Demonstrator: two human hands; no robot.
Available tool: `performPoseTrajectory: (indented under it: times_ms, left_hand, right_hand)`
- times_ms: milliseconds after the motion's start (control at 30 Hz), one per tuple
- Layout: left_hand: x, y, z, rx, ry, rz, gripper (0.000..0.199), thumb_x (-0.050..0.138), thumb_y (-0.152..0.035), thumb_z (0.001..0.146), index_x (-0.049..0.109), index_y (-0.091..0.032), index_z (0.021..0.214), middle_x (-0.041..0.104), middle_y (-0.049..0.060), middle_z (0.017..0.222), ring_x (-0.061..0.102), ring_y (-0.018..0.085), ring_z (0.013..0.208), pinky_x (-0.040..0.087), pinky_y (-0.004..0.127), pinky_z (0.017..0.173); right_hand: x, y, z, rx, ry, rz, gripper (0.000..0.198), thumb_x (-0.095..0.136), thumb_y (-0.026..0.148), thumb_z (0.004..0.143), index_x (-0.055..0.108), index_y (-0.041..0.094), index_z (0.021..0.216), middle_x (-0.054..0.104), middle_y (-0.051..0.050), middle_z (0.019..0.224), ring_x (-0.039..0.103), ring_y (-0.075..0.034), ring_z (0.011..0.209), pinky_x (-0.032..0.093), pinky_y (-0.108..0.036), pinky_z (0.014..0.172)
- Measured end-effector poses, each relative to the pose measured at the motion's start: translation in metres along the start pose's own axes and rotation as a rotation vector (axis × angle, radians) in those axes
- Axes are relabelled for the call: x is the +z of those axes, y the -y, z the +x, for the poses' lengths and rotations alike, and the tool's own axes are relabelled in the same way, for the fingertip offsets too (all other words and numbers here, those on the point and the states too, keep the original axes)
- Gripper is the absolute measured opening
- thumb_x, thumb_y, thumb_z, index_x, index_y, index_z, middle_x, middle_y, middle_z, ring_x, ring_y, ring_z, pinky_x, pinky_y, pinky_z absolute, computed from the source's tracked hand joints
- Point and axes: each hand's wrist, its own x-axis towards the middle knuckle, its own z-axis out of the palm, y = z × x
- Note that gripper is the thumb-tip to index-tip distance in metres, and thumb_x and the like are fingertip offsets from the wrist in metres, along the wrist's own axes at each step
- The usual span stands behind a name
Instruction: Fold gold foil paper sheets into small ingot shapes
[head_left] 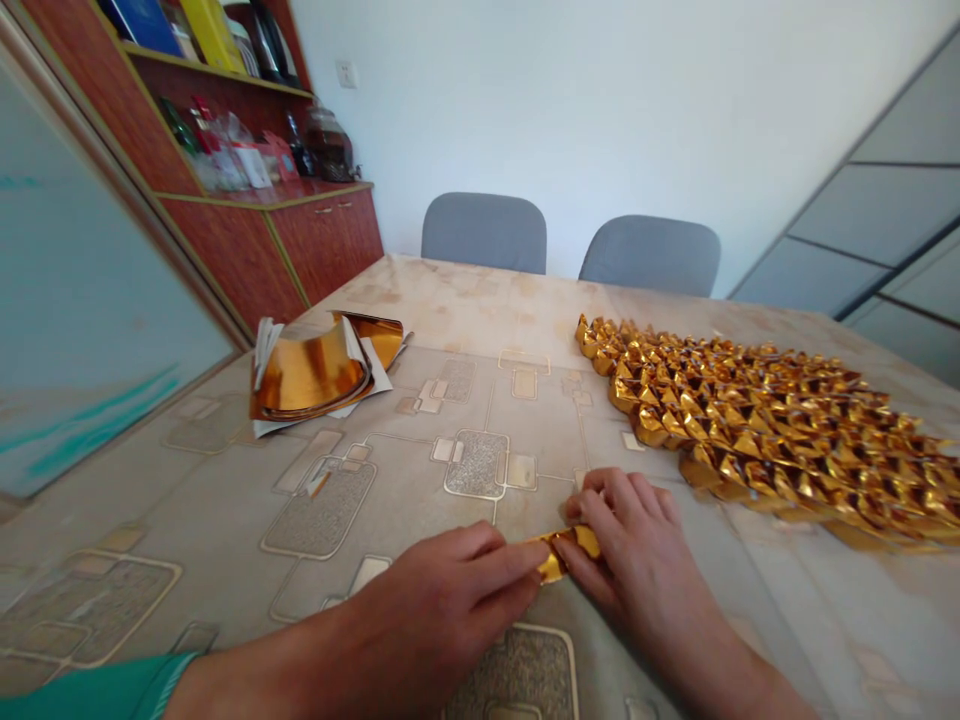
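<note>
Tabletop (487, 335) passable beyond gold strip (553, 567); gold sheets (311, 373) block left, folded gold pieces (772, 430) right.

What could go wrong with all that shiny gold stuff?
The small gold piece might crease crookedly, because the left hand and right hand both have fingers on it.

The rows of folded gold pieces lie just beyond the right hand, so a careless swing could perhaps knock them out of line.

The pile of gold sheets is curved and uneven, so a bump might make some slide apart.
</note>
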Motion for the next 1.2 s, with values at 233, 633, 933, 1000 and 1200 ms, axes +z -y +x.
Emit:
performPoseTrajectory:
  times_ms: [233, 633, 933, 1000, 1200]
  left_hand:
    - [0.001, -0.001, 0.002, 0.003, 0.043, 0.055, 0.039, 0.046, -0.008, 0.092, 0.054, -0.018, 0.129, 0.065, 0.01, 0.123, 0.057, 0.02, 0.088, 0.05, 0.031, 0.08]
    - [-0.004, 0.008, -0.003, 0.076, 0.077, 0.116, 0.038, 0.051, -0.021, 0.097, 0.051, -0.018, 0.135, 0.059, 0.006, 0.137, 0.054, 0.021, 0.106, 0.042, 0.034, 0.097]
    - [-0.011, 0.01, -0.013, -0.008, 0.19, 0.061, 0.058, 0.057, -0.036, 0.094, 0.037, -0.03, 0.148, 0.047, 0.003, 0.15, 0.036, 0.033, 0.14, 0.009, 0.062, 0.117]
    - [-0.011, 0.008, -0.015, -0.056, 0.232, 0.011, 0.065, 0.058, -0.038, 0.092, 0.031, -0.028, 0.151, 0.043, 0.005, 0.153, 0.03, 0.034, 0.144, 0.009, 0.063, 0.117]
    - [-0.015, 0.008, -0.017, -0.128, 0.215, -0.123, 0.064, 0.055, -0.045, 0.094, 0.031, -0.026, 0.15, 0.043, 0.009, 0.153, 0.028, 0.031, 0.146, 0.013, 0.058, 0.119]
  right_hand:
    - [0.006, 0.003, -0.003, -0.068, 0.024, -0.082, 0.014, 0.066, 0.022, 0.087, 0.056, 0.022, 0.077, 0.057, -0.003, 0.077, 0.053, -0.024, 0.073, 0.036, -0.035, 0.066]
    - [0.011, 0.004, -0.009, -0.027, 0.033, -0.007, 0.015, 0.064, 0.027, 0.089, 0.053, 0.019, 0.084, 0.058, -0.005, 0.083, 0.055, -0.024, 0.076, 0.043, -0.036, 0.068]
    - [0.015, 0.005, -0.011, -0.033, -0.022, -0.038, 0.016, 0.064, 0.03, 0.088, 0.052, 0.019, 0.088, 0.059, -0.005, 0.086, 0.056, -0.024, 0.079, 0.045, -0.037, 0.072]
    - [0.016, 0.005, -0.012, -0.032, -0.031, -0.042, 0.017, 0.064, 0.031, 0.089, 0.052, 0.019, 0.089, 0.059, -0.006, 0.088, 0.056, -0.025, 0.081, 0.045, -0.038, 0.073]
    - [0.018, 0.004, -0.012, -0.023, -0.009, -0.042, 0.014, 0.062, 0.03, 0.09, 0.053, 0.018, 0.089, 0.059, -0.007, 0.089, 0.056, -0.026, 0.082, 0.044, -0.038, 0.073]
